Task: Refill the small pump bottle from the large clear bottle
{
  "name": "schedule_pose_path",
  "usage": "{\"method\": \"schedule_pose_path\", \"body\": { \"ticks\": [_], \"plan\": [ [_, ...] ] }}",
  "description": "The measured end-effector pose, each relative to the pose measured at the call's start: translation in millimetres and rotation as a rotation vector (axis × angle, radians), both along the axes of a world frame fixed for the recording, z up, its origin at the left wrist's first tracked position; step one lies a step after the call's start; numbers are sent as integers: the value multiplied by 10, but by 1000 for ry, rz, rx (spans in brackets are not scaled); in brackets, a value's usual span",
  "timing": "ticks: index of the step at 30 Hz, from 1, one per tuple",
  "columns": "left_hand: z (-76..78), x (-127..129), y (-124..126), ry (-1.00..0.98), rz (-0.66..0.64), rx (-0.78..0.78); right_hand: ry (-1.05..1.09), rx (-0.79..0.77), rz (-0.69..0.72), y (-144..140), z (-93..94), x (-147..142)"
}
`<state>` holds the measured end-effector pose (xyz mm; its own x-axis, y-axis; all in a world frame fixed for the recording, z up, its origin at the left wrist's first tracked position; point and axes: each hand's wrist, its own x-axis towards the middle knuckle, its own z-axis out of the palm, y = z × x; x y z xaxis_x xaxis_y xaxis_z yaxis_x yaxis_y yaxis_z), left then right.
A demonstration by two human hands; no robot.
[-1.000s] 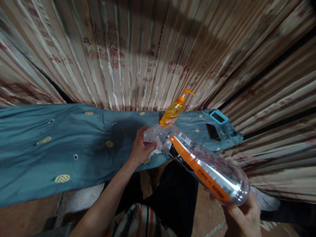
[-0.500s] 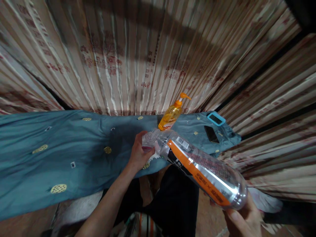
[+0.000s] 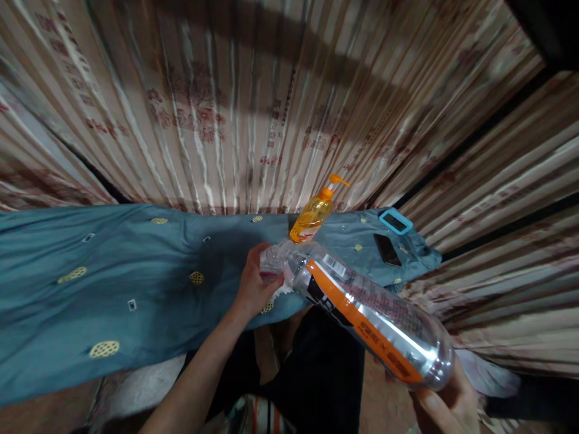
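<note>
A large clear plastic bottle (image 3: 375, 313) with an orange and black label lies tilted across the view, its neck lower left of its base in the picture. My right hand (image 3: 446, 398) is closed around the base end. At the neck, my left hand (image 3: 257, 283) grips a small clear plastic container (image 3: 272, 256) with a pinkish label. The bottle's mouth meets or overlaps this container; I cannot tell how far it goes in. No liquid is plainly visible in the large bottle. Just behind them stands a pump bottle (image 3: 312, 217) of yellow-orange liquid with an orange pump head.
A teal cloth (image 3: 136, 259) with pineapple prints covers the narrow surface. A black phone (image 3: 388, 249) and a blue-framed digital timer (image 3: 395, 221) lie at its right end. Pleated curtains (image 3: 226, 108) hang behind and to the right. My legs are below.
Both hands and the two things they hold keep almost the same pose. The whole view has shifted very slightly.
</note>
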<state>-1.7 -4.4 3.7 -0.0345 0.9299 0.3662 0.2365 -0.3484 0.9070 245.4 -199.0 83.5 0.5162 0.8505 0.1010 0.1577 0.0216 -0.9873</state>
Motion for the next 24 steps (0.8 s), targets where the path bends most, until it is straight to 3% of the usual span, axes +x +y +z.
{"method": "schedule_pose_path", "body": {
  "ticks": [5, 15, 24],
  "plan": [
    [4, 9, 3, 4, 15, 5, -3, 8, 13, -26, -48, 83],
    [-29, 8, 14, -16, -6, 6, -9, 19, 12, 8, 90, -36],
    [-6, 14, 6, -4, 0, 16, -49, 29, 12, 25, 98, -21]
  ]
}}
